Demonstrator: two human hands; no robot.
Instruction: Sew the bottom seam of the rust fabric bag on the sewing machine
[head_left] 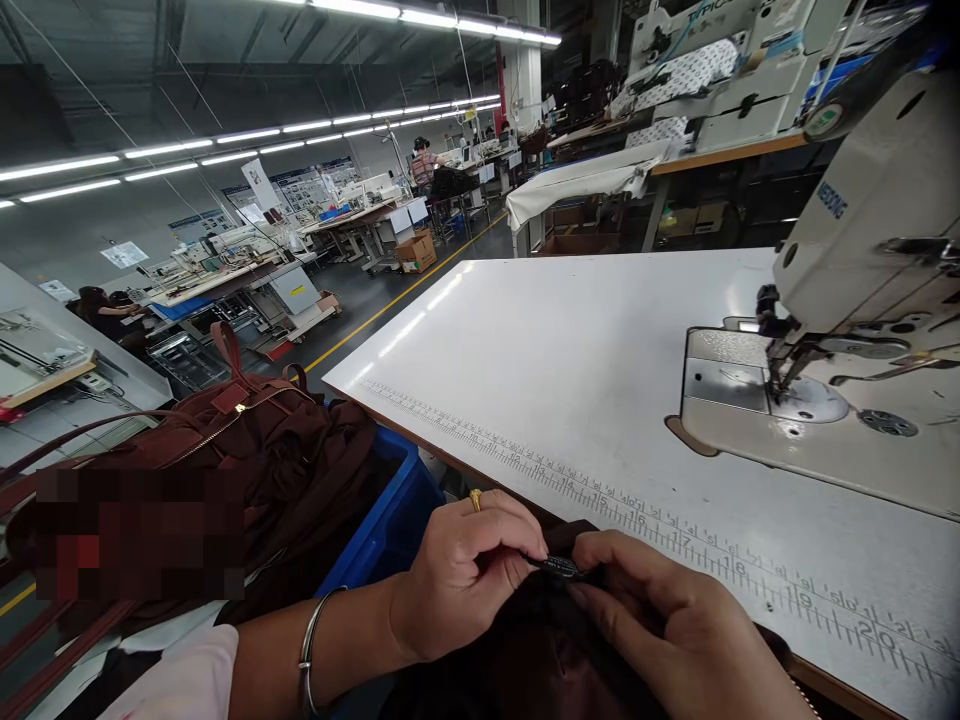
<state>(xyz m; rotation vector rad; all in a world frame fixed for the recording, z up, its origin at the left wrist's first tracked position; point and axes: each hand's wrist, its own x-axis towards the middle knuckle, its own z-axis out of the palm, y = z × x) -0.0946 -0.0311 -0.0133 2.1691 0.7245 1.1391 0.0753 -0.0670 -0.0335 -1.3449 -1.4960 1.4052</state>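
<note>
Gripping small black printed label (556,567)

Our left hand (457,575) and right hand (660,625) pinch it above dark brown fabric (555,660).

Foreground count stands at two hands (466,578), one ring (475,499), one bangle (306,650), one black label (556,567), one blue bin (386,510), one white counter (585,350), one sewing machine (862,215).

We see a white counter (570,350) with grey ruler marks, a cream sewing machine (862,200) with blue lettering at three o'clock, a blue bin (405,500) at seven, maroon bags (255,450) at eight, and, at five, a black label (556,567) with pale print against dark brown fabric (540,650).
</note>
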